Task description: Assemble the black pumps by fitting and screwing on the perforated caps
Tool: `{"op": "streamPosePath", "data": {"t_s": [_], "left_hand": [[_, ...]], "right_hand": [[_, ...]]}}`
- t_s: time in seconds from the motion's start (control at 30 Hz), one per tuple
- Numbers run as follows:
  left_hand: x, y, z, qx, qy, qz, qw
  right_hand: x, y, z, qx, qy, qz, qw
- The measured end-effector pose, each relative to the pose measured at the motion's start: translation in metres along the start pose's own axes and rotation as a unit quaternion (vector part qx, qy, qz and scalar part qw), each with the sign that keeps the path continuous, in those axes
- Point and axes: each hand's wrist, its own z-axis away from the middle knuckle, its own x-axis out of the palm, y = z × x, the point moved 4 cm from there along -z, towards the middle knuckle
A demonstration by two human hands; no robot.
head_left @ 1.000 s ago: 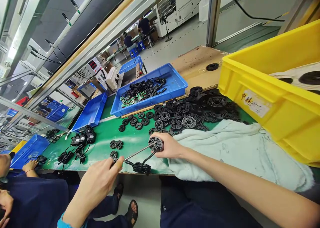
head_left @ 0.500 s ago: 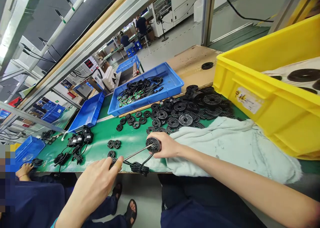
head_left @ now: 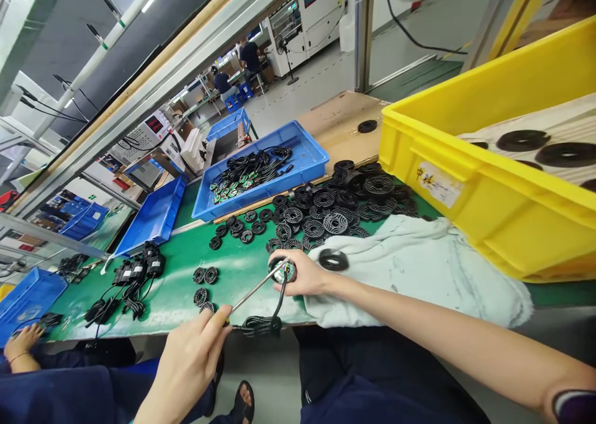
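Observation:
My left hand (head_left: 198,349) is closed round the handle of a screwdriver (head_left: 254,293), its thin metal shaft slanting up to the right. The tip reaches a round black housing (head_left: 274,269) gripped in the fingers of my right hand (head_left: 302,272). A green circuit board (head_left: 285,271) with small wires shows in its open face. From it a black cable (head_left: 282,303) runs down to a tied coil (head_left: 258,326) at the table's front edge. A black ring (head_left: 333,259) lies on the pale cloth (head_left: 395,275) beside my right wrist. My fingers partly hide the housing.
Patterned black discs (head_left: 311,216) are heaped behind my hands. A blue tray (head_left: 307,151) holds cables and circuit boards; a yellow bin (head_left: 419,144) stands right. Cabled black units (head_left: 139,269) lie left, near a co-worker's hand (head_left: 23,343). The table (head_left: 172,293) is green.
The patterned face on the housing in my right hand no longer shows; a circuit board shows instead. A black ring now lies on the cloth. The camera view has shifted slightly.

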Motion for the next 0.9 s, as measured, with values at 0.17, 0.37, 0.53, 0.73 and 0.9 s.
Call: {"op": "streamPosePath", "data": {"t_s": [0.17, 0.37, 0.53, 0.73, 0.9], "left_hand": [[0.034, -0.024, 0.011, -0.177, 0.060, 0.192, 0.963], [0.100, -0.043, -0.001, -0.424, 0.272, 0.565, 0.654], [0.124, -0.083, -0.038, -0.447, 0.383, 0.608, 0.533], [0.141, -0.151, -0.082, -0.538, 0.329, 0.545, 0.552], [0.136, -0.169, -0.128, -0.546, 0.260, 0.442, 0.663]], "right_hand": [[-0.008, -0.001, -0.003, -0.007, 0.036, 0.016, 0.999], [-0.010, -0.003, -0.003, -0.044, 0.040, 0.033, 0.998], [-0.008, -0.002, 0.001, -0.073, 0.040, 0.015, 0.996], [-0.007, -0.006, 0.001, -0.080, 0.051, 0.032, 0.995], [-0.007, -0.002, -0.004, -0.066, 0.061, 0.068, 0.994]]}}
